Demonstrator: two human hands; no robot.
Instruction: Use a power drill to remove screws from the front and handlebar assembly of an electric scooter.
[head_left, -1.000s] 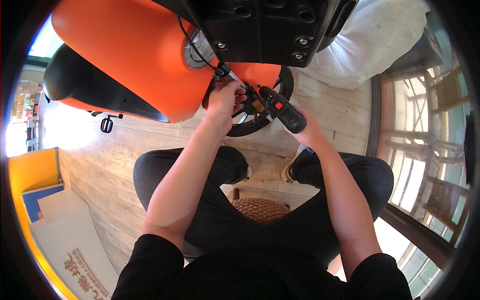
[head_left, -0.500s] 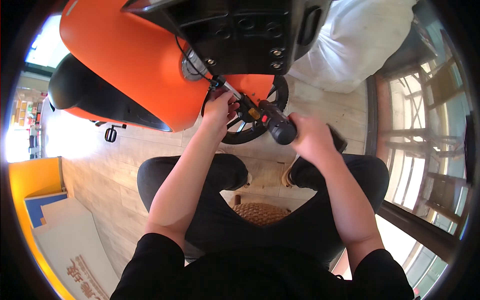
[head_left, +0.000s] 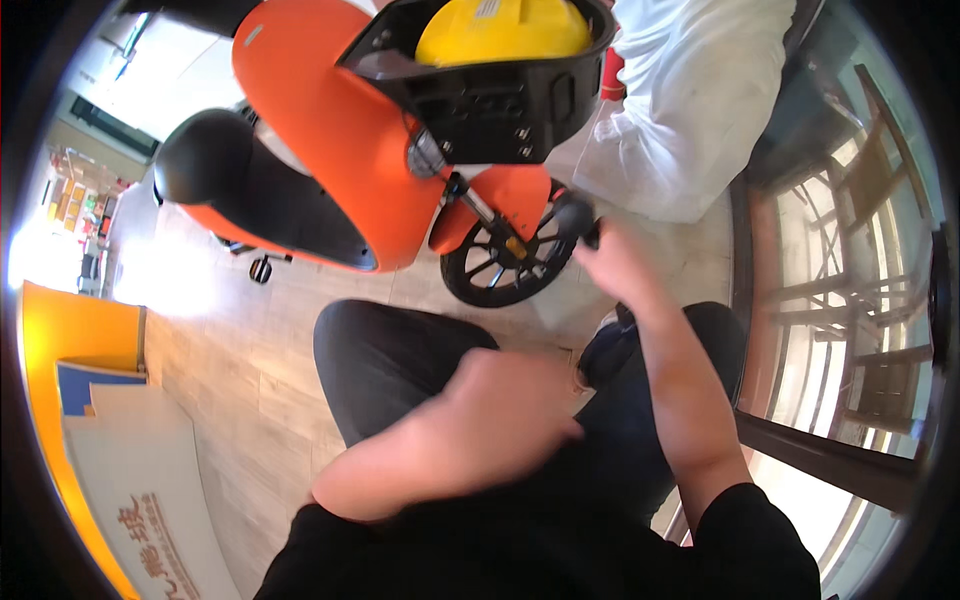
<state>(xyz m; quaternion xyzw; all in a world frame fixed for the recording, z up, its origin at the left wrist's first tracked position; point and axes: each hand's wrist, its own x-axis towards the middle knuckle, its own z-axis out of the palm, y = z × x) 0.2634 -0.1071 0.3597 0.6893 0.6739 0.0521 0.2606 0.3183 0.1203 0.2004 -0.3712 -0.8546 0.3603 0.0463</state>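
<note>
An orange electric bike (head_left: 310, 90) stands before me, with a black front basket (head_left: 470, 115), a silver fork tube (head_left: 480, 205), an orange mudguard (head_left: 510, 185) and a black spoked front wheel (head_left: 475, 280). My right hand (head_left: 605, 255) grips a black power drill (head_left: 572, 218) beside the wheel's right side. My left hand (head_left: 510, 400), smeared by motion, is low over my lap, away from the bike; its fingers and anything in them cannot be made out.
A yellow rounded object (head_left: 500, 30) sits in the basket. A large white wrapped bulk (head_left: 680, 140) lies right of the bike. A glass wall (head_left: 840, 300) runs along the right. Yellow and white boards (head_left: 130, 440) stand at the lower left. My knees bend over the wooden floor (head_left: 240, 370).
My left hand has left the fork area and swung down to my lap. The drill has moved slightly up and right. My view has widened, showing more of the bike and the basket's contents.
</note>
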